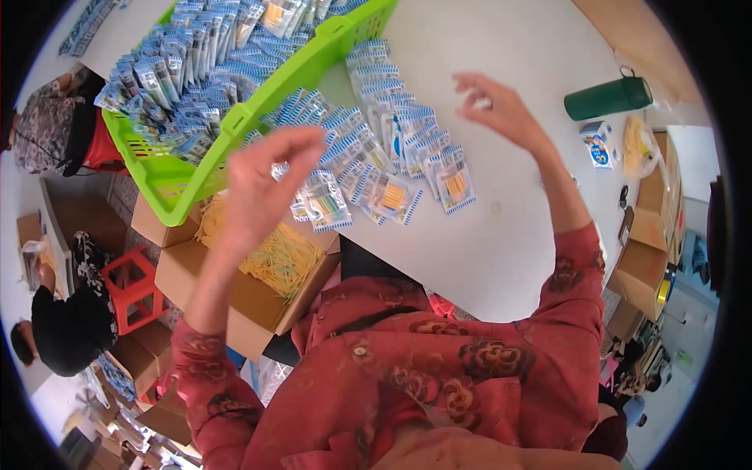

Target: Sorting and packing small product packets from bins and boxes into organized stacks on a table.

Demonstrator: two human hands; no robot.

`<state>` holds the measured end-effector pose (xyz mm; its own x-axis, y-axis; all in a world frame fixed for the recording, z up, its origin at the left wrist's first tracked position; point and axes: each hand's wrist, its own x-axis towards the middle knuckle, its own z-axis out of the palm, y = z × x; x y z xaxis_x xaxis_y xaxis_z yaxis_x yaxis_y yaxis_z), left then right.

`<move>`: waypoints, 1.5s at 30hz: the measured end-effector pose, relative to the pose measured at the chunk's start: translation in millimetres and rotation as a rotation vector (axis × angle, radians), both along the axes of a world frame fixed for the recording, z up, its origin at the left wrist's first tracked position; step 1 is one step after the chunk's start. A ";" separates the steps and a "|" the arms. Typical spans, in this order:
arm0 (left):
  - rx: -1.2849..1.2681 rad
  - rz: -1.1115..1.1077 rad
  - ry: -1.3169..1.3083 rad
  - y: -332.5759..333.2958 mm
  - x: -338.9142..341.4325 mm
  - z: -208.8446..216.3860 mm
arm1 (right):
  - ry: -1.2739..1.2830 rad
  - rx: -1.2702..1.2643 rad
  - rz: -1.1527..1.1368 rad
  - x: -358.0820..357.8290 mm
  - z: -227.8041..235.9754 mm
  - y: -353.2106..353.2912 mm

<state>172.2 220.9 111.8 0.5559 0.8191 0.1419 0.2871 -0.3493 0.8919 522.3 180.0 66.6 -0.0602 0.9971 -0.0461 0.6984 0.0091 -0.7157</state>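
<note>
your blue-striped packets (pixel 366 149), print too small to read, overlap on the white table (pixel 486 251) beside a green basket (pixel 235 120), reaching almost to the near edge by an open carton (pixel 247 302). your left hand (pixel 265 178), thumb and forefinger parted, hangs near them; your right hand (pixel 500 112), spread, hovers between them and a green bottle (pixel 605 99)

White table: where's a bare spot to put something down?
Bare patches: between the green basket and green bottle, beyond the right hand; also, mostly, between the packets and right forearm. Crowded: the basket, and beside it, where packets overlap.
</note>
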 end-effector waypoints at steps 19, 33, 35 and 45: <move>0.144 0.145 0.487 82.1 119.0 -95.9 | 0.211 -0.066 -0.177 -59.7 -48.9 -64.3; 0.273 0.104 0.584 73.4 114.0 -87.1 | 0.409 -0.129 -0.242 -57.1 -59.5 -40.9; 0.206 0.058 0.600 70.5 116.2 -83.2 | 0.447 -0.113 -0.239 -56.1 -63.3 -37.8; -0.229 -0.108 0.388 87.9 113.7 -76.3 | 0.507 -0.318 -0.100 -55.8 -56.3 -16.7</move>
<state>286.0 308.8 35.5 0.6162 0.7395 -0.2710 0.5875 -0.2025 0.7835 466.4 163.4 10.3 -0.0596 0.9412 -0.3326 0.2566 -0.3076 -0.9163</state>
